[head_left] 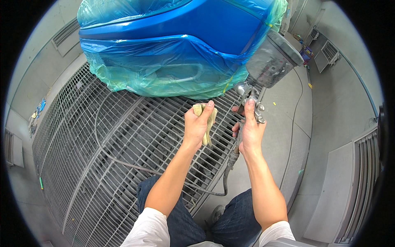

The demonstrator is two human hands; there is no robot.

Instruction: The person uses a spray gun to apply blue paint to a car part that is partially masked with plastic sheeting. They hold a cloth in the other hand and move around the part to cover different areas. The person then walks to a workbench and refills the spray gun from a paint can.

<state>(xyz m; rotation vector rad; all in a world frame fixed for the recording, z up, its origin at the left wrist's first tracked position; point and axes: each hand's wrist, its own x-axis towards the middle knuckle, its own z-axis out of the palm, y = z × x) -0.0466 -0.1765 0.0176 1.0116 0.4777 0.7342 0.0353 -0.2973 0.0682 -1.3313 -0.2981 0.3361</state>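
My left hand is closed around a folded yellowish cloth, part of which hangs out below the fingers. In my right hand is a metal spray gun, its handle gripped and the thumb lying along its back. A large grey paint cup sits on top of the gun, tilted up to the right. From the handle's base runs an air hose. Ahead of both hands stands a blue car body panel, bordered by greenish plastic masking film. Neither hand touches the panel.
Metal floor grating spreads to the left and under the car, with the hose trailing across it. A thin cable lies on the grey floor at right. Booth walls with a louvred vent stand on both sides.
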